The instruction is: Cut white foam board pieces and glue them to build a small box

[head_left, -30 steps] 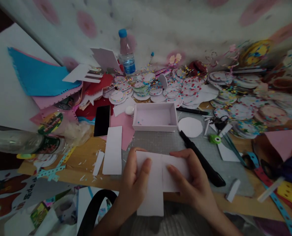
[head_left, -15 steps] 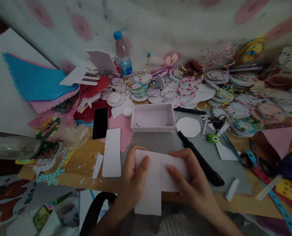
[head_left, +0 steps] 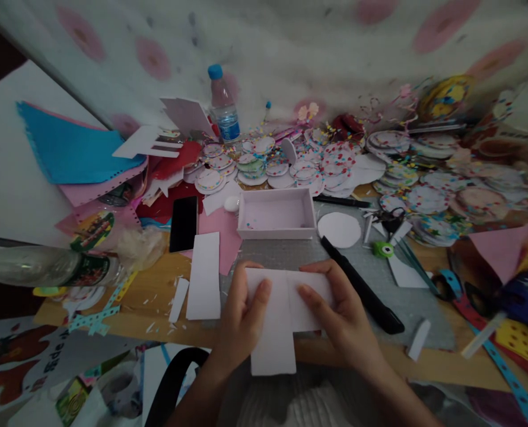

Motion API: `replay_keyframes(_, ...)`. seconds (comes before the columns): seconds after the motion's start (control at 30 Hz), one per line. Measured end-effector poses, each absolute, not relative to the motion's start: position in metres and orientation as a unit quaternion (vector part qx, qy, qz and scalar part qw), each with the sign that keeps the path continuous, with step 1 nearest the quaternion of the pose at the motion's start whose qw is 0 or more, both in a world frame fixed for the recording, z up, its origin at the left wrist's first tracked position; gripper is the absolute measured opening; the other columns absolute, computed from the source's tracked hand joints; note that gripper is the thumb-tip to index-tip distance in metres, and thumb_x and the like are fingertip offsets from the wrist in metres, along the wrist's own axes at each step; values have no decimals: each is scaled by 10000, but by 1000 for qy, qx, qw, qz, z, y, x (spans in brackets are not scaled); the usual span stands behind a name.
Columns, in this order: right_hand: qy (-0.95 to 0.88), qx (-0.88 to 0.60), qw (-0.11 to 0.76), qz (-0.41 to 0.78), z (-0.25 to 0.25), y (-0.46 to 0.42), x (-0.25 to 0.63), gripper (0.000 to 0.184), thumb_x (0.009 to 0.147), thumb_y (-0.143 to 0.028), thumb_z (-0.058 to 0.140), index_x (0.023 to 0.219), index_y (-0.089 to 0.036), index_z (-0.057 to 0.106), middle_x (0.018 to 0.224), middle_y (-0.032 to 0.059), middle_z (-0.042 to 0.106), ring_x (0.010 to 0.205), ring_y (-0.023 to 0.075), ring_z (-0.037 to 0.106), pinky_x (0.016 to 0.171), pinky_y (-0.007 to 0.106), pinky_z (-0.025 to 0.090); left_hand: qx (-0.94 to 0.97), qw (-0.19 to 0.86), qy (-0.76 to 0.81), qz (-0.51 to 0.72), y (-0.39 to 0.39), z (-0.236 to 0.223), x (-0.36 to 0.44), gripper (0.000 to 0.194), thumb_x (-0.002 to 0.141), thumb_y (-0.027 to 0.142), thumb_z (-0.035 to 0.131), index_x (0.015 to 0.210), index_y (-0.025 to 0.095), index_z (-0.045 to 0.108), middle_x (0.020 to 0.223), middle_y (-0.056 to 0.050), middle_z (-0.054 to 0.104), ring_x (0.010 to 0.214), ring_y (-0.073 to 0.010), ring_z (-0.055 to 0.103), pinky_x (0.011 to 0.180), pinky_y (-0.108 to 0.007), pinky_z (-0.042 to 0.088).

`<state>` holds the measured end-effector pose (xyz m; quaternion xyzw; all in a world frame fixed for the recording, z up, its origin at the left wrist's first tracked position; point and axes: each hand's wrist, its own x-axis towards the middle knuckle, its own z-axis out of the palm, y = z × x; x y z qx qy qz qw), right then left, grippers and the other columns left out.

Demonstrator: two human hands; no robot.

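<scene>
Between my thumb and fingers, my left hand (head_left: 241, 323) grips a long white card strip (head_left: 273, 353) that hangs upright past the table's front edge. My right hand (head_left: 346, 311) pinches a shorter white card piece (head_left: 302, 319) lying level beside it. The two pieces meet along a straight vertical line near the top; whether they are joined or overlap I cannot tell. My fingers behind the cards are mostly hidden. Just beyond my hands stands an open white box (head_left: 277, 233) with a few tiny bits inside. Another white card strip (head_left: 203, 276) lies to the left.
A grey cutting mat (head_left: 264, 252) lies under the box. On the right are a black pen-like tool (head_left: 366, 290), a white paper disc (head_left: 339, 230), a green punch (head_left: 382, 249) and scissors (head_left: 453, 284). A phone (head_left: 184, 223) and bottle (head_left: 225, 112) stand left; decorated discs (head_left: 339, 163) pile behind.
Both hands still hold the cards. The strip's lower end has risen slightly and shifted right, and the shorter card has risen a little. The view has shifted slightly.
</scene>
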<state>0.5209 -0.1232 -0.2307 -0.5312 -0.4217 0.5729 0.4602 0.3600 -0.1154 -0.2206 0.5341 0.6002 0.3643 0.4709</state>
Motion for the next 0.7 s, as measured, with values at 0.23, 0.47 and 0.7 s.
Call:
replay_keyframes(0.23, -358, -509, 464, 631, -234, -113, 528, 282, 820, -427, 620, 1009, -267, 485, 670, -51, 491, 435, 91, 448, 334, 176, 351, 397, 566, 604, 397, -123, -230, 370, 243, 897, 446, 505, 1023, 241, 470, 856, -11, 601, 746, -170, 597, 615, -259, 485)
replay_keyframes(0.47, -242, -497, 534, 640, -249, -112, 542, 334, 775, -366, 678, 1053, -245, 538, 846, -15, 569, 629, 109, 524, 488, 177, 433, 352, 675, 489, 426, -112, -228, 352, 444, 862, 401, 574, 1240, 208, 442, 906, -55, 664, 791, -196, 653, 626, -275, 503)
replay_keyframes(0.7, -219, -480, 546, 651, -268, -140, 525, 390, 801, -381, 669, 1092, -266, 437, 778, -14, 601, 640, 141, 566, 559, 236, 453, 440, 592, 504, 450, -120, -237, 339, 460, 809, 344, 650, 1223, 219, 493, 1042, -93, 682, 842, -213, 684, 681, -323, 551)
